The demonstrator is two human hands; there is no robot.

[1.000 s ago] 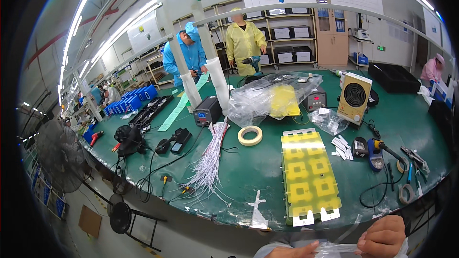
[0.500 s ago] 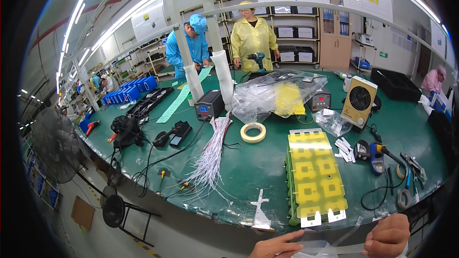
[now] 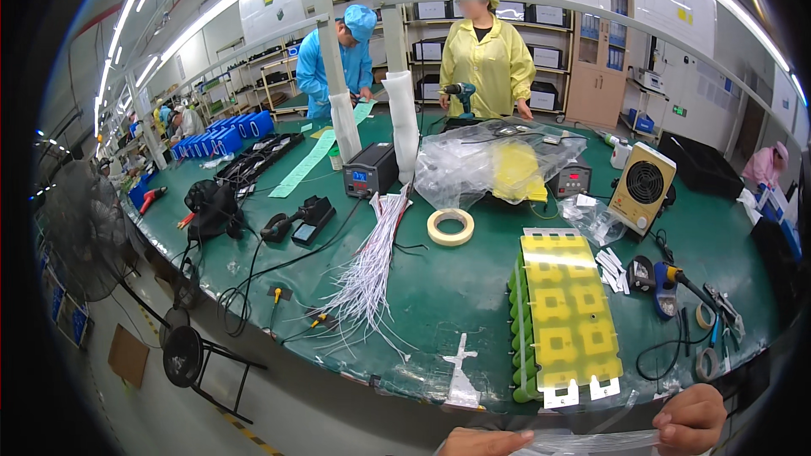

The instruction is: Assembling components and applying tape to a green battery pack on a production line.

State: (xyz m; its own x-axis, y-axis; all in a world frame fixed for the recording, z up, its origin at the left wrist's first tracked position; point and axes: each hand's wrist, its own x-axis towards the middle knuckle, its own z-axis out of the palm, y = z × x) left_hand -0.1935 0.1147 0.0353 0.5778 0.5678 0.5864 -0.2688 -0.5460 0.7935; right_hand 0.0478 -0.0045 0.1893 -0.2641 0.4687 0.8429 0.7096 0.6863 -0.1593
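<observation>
Film (image 3: 591, 442), between left hand (image 3: 486, 442) and right hand (image 3: 693, 418)

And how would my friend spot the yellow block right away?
Find the big green table. At its near edge, beyond the left hand and right hand, sits a long yellow-topped block. Its square shapes and bumpy green left side set it apart from the yellow piece within the clear plastic heap.
</observation>
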